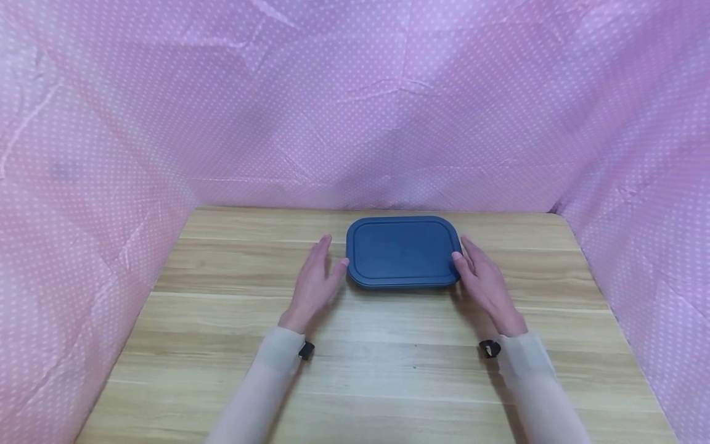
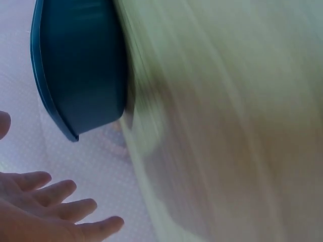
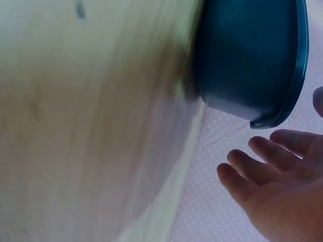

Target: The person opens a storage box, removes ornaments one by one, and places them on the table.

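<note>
Hands either side of the blue box, nothing lifted yet.

From the head view, the blue lidded container point(image 1: 403, 251) sits on the wooden table point(image 1: 355, 364) toward its far edge, lid on; the left hand point(image 1: 314, 285) and right hand point(image 1: 484, 282) flank it with fingers straight, thumbs at or near the lid's rim. The left wrist view shows fingers point(image 2: 60, 201) spread, apart from the box. The right wrist view shows the same: fingers point(image 3: 257, 171) loose, no grasp made.
</note>
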`<state>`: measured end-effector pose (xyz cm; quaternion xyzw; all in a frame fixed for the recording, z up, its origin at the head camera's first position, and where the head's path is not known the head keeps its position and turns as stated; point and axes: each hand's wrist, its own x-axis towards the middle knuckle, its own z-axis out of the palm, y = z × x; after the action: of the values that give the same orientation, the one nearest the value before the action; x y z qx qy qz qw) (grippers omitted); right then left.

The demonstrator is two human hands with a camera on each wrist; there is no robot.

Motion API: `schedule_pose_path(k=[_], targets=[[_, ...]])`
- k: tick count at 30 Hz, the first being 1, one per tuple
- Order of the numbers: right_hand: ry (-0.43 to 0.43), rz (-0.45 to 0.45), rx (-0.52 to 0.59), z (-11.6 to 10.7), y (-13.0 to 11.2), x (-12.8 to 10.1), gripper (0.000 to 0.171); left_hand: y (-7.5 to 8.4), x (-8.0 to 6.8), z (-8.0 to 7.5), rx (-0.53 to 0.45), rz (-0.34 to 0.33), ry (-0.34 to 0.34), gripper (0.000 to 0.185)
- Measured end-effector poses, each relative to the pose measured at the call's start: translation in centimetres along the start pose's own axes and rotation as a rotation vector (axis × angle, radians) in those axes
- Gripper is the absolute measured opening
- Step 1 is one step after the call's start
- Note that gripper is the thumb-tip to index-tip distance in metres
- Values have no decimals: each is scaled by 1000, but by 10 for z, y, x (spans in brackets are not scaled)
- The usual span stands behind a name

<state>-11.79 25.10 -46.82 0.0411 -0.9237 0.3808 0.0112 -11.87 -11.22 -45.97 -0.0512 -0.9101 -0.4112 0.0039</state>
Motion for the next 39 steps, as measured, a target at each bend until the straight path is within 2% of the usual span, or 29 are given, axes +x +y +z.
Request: schedule_pose_path(k=[7, 14, 18, 24, 29, 39], targets=[[38, 17, 29, 5, 1, 0, 68, -3, 4, 10, -101, -30, 22, 69], [104, 19, 28, 6, 1, 3, 59, -2, 9, 18, -257, -53, 67, 51], [102, 56, 34, 4, 1, 4, 59, -3, 13, 21, -309, -85, 80, 44], [80, 101, 57, 2, 2, 6, 57, -2, 15, 22, -356, -129, 76, 40], [77, 98, 66, 1, 1, 7, 54, 1, 16, 21, -384, -165, 58, 39], [93, 72, 47, 0, 2, 7, 49, 2, 19, 19, -402, -176, 45, 38]])
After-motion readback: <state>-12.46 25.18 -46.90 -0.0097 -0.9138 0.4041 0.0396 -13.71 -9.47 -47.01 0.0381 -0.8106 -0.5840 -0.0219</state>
